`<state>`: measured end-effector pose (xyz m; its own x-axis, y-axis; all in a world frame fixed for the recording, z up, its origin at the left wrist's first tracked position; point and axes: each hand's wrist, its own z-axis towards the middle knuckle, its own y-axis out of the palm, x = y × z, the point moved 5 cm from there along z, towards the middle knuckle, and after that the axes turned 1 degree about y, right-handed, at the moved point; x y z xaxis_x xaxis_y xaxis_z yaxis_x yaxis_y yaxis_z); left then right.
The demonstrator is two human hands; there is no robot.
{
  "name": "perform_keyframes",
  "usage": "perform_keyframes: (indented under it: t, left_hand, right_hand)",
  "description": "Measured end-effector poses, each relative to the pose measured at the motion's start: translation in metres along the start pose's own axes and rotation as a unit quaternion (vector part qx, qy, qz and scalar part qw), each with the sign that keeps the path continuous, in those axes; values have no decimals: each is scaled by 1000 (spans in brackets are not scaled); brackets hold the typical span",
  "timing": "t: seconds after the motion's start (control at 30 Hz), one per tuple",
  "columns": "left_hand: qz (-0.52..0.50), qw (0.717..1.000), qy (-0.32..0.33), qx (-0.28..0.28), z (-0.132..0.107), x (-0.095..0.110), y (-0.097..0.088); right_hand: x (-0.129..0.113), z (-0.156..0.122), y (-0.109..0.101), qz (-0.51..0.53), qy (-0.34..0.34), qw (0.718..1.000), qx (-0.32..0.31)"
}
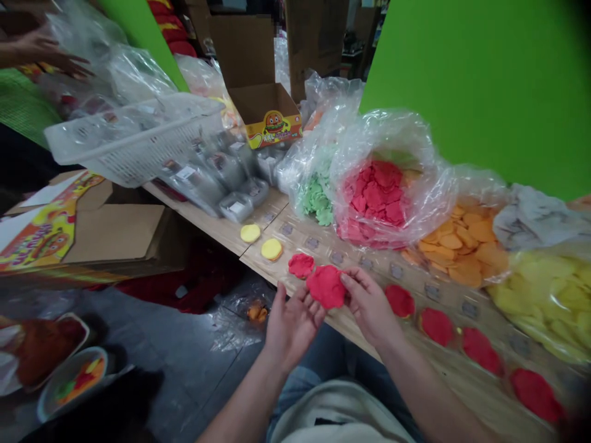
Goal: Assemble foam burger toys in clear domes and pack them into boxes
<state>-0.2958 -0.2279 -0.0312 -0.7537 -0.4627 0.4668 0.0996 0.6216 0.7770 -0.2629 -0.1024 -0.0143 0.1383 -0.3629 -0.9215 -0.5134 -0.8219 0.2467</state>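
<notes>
My right hand [369,301] pinches a red, wavy-edged flat piece [327,287] by its right side, above the table's front edge. Palm up, my left hand [295,326] lies at the lower left of that piece, thumb apart and fingers stretched out by its edge. Just behind it, a similar red piece [301,265] rests on the table. To the left lie two yellow discs [271,249], the nearer with an orange edge showing beneath. More red-topped stacks [436,327] run along the front edge to the right.
Plastic bags hold red pieces [376,197], green pieces [317,194], orange discs [462,240] and yellow discs [545,295]. A white basket [133,144] stands left, beside clear plastic packs [198,184] and an open carton [265,111]. Another person's hand [50,52] shows at upper left.
</notes>
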Motion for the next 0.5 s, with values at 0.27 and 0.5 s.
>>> perform_keyframes:
  t: [0.27,0.5]
  left_hand:
    - [-107,991,-48,62,-38,-9,-70]
    - [-183,905,-14,383,-36,-5,-229]
  right_hand:
    - [0,-21,7,-413,-200,885,-75]
    - [8,-27,-24,-502,-227,831,-75]
